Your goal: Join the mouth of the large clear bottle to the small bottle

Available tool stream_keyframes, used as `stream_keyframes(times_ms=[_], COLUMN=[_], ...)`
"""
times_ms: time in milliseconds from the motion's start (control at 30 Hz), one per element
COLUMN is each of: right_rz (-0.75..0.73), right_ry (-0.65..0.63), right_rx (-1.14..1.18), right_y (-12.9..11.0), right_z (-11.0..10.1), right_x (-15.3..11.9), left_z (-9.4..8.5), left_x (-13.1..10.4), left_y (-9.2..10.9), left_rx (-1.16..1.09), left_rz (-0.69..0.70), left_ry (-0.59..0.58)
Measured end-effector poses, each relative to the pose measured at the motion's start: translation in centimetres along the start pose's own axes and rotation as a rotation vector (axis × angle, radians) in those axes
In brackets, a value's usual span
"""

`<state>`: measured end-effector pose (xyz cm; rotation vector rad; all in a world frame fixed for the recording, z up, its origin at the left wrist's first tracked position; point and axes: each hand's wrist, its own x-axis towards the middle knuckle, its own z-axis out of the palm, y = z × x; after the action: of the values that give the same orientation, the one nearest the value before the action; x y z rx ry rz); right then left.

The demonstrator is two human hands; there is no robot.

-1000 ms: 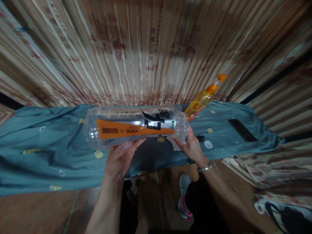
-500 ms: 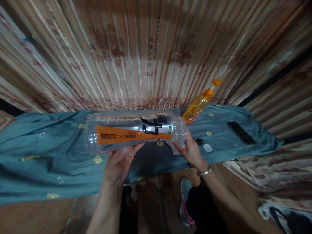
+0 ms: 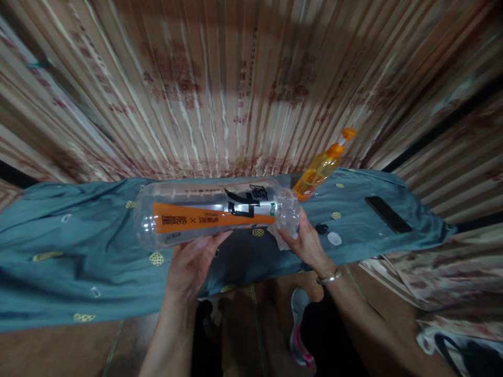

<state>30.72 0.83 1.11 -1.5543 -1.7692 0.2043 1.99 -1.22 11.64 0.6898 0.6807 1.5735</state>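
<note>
A large clear plastic bottle [image 3: 212, 211] with an orange and silver label lies sideways in the air, its neck to the right. My left hand [image 3: 192, 262] supports its body from below, thumb along the near side. At the neck end, my right hand [image 3: 306, 241] has its fingers around the bottle, some of them hidden behind it. White tissue-like material [image 3: 280, 240] shows under the neck; whether my right hand touches it I cannot tell. A pump bottle [image 3: 318, 170] with yellow liquid and an orange top stands just behind the neck.
A teal patterned cloth [image 3: 98, 256] covers the narrow table. To the right lie a dark phone [image 3: 388, 213], a white round disc [image 3: 334, 238] and a small black object [image 3: 321, 229]. Pleated curtains [image 3: 220, 78] hang behind. A shoe [image 3: 300, 324] is on the floor below.
Almost nothing differs. The large bottle has shifted very slightly to the left with both hands still on it.
</note>
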Motion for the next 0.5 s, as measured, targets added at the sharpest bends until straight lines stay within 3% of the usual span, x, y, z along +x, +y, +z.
stream_keyframes(times_ms=[500], right_rz=[-0.005], right_ry=[-0.002], right_rx=[0.020], right_y=[-0.18], right_z=[0.11], right_x=[0.19], left_z=[0.27], left_x=[0.01], left_y=[0.01], left_rx=[-0.013], left_rz=[0.005], left_ry=[0.002])
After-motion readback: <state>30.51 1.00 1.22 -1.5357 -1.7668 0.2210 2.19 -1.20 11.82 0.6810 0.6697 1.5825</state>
